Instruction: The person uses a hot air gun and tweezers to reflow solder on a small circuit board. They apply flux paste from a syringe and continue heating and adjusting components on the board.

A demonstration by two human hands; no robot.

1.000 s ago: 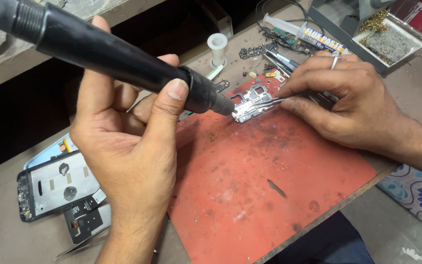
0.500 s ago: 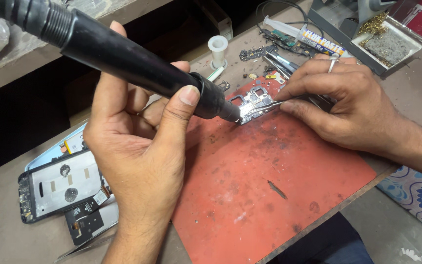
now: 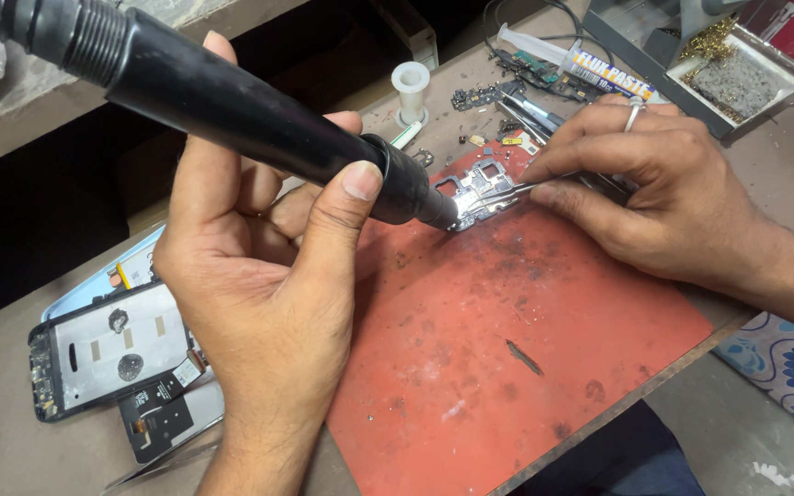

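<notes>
Left hand [image 3: 259, 294] is wrapped around a black hot-air handpiece [image 3: 259, 124], fingers clenched on its barrel, thumb pressed near the collar. Nozzle tip sits just over a small circuit board [image 3: 472, 188] with metal shield frames. Board lies at the far edge of a stained red work mat [image 3: 526, 349] on the desk [image 3: 2, 450]. Right hand [image 3: 668, 197] rests on the mat beside the board, fingers pinched on tweezers [image 3: 544, 186] whose tips touch the board. Left of the mat lies an opened phone frame [image 3: 107, 349] with loose dark parts beside it. Behind the board: a white spool [image 3: 411, 87], a syringe of paste [image 3: 581, 64], scattered small components, and a tray [image 3: 737, 78] holding a grey pad.
</notes>
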